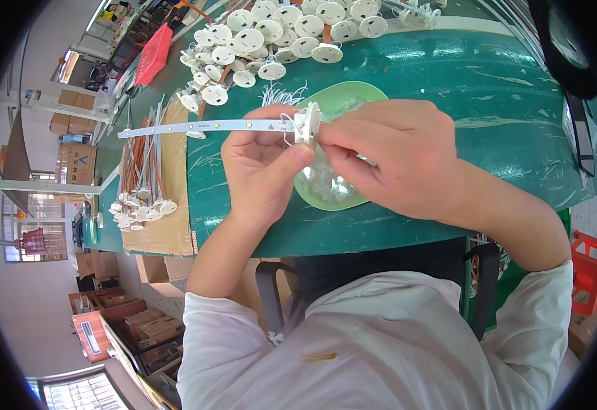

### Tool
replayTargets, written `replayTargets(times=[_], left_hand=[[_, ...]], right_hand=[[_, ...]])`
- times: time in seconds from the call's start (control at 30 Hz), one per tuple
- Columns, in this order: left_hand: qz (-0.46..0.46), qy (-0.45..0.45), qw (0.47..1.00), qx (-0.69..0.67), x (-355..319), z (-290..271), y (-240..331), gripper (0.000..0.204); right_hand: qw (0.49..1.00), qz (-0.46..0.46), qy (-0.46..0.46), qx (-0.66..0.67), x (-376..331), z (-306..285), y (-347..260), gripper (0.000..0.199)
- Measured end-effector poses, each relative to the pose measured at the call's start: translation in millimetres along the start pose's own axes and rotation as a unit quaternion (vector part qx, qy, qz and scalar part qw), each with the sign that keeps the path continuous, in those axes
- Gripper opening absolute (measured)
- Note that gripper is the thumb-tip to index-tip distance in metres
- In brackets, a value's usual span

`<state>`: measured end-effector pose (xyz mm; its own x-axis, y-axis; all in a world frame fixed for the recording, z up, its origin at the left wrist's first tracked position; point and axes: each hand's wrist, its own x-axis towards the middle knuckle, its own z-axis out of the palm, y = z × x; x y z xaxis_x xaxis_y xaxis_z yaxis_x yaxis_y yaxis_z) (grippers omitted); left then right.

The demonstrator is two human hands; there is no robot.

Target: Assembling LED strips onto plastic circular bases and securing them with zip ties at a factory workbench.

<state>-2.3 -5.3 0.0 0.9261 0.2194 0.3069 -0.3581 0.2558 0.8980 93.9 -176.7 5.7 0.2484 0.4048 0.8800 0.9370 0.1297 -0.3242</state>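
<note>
My left hand (263, 160) grips an LED strip assembly: a long narrow white LED strip (209, 126) with a round white plastic cap (307, 124) at its right end. Its thumb and fingers close on the cap, and the strip reaches out to the left. Thin white wires loop beside the cap. My right hand (397, 154) pinches at the cap's right face; whatever lies between its fingertips is hidden. Under both hands is a light green oval tray (326, 203) holding small clear pieces (331, 183).
Many white round caps (247, 42) with strips are heaped at the back. Finished-looking strips with caps (144, 205) lie on cardboard (168, 236) at the left. White wires (283, 94) sit behind the tray. A red basket (153, 55) stands far left on the green table (503, 137).
</note>
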Motion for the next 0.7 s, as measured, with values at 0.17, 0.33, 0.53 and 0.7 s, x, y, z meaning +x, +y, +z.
replayTargets(times=[0.17,0.33,0.53,0.7], left_hand=[[-0.032,-0.031,0.994,-0.1,3.2,-7.1,2.8,0.045],[-0.062,-0.077,0.984,-0.147,2.7,-1.2,3.1,0.046],[-0.056,-0.086,0.984,-0.148,3.8,-8.5,0.1,0.051],[-0.053,-0.077,0.98,-0.178,-1.3,2.1,-1.8,0.053]], right_hand=[[0.996,0.004,-0.06,0.067,10.1,-9.3,4.1,0.013],[0.993,-0.003,-0.044,0.111,6.5,-13.0,6.0,0.012],[0.991,-0.129,-0.03,0.003,5.2,-7.2,7.8,0.018],[0.982,-0.179,-0.006,-0.066,2.3,-9.5,1.7,0.032]])
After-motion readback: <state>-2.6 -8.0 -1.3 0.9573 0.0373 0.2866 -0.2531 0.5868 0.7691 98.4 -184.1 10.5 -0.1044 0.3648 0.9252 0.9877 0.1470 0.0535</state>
